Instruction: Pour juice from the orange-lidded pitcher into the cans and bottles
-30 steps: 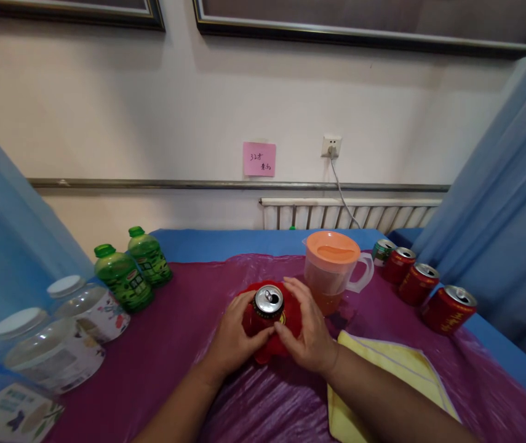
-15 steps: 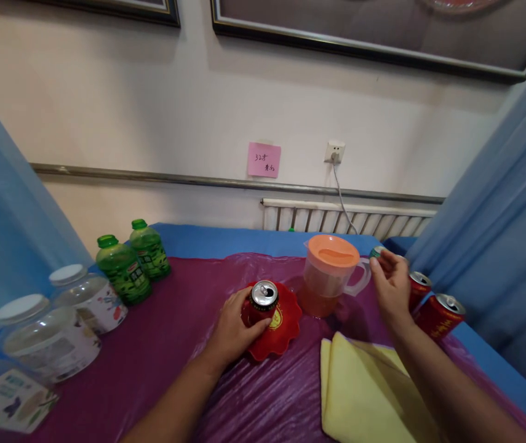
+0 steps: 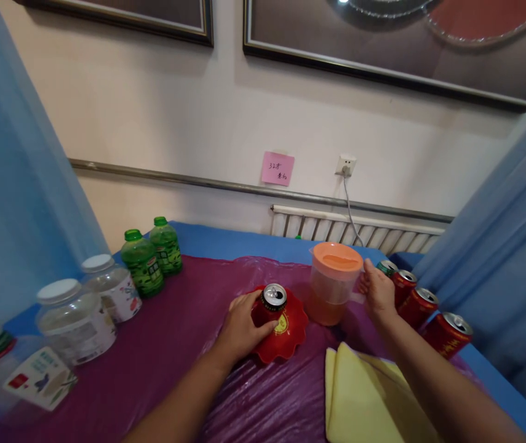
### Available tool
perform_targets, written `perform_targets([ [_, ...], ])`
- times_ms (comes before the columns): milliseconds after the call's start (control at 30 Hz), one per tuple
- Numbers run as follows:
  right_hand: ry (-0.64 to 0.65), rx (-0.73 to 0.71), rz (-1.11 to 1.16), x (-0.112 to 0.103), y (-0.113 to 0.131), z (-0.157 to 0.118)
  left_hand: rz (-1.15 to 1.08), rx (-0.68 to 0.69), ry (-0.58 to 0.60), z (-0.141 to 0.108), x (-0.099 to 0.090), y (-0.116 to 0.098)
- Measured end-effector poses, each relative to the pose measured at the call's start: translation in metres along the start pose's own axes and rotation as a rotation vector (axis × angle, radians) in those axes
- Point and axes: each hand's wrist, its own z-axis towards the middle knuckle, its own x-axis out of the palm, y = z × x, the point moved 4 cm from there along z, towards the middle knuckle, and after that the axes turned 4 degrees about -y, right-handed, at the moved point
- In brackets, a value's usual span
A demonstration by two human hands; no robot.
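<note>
In the head view, the left hand (image 3: pixel 240 327) was wrapped round a dark red cylindrical metal can (image 3: pixel 272 301), roughly upright at the ten-o'clock side of a red scalloped plate (image 3: pixel 285 344). At about two o'clock from the can stood an orange-lidded, translucent plastic jug (image 3: pixel 328 292). The right hand (image 3: pixel 377 290) was curled at its handle side; full closure could not be told. The step seemed to be grasping the jug; any lift called for a firm, level hold.
</note>
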Motion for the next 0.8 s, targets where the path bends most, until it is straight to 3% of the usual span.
perform_targets([
  [233, 0.100, -0.087, -0.160, 0.010, 0.027, 0.010, 0.102, -0.062, 0.014, -0.001, -0.005, -0.005],
  [433, 0.229, -0.216, -0.438, 0.011, 0.058, 0.017, 0.111, -0.091, 0.035, -0.002, -0.007, -0.009],
  [800, 0.407, -0.336, -0.589, 0.035, 0.112, 0.002, 0.091, -0.092, 0.074, -0.004, -0.009, -0.015],
])
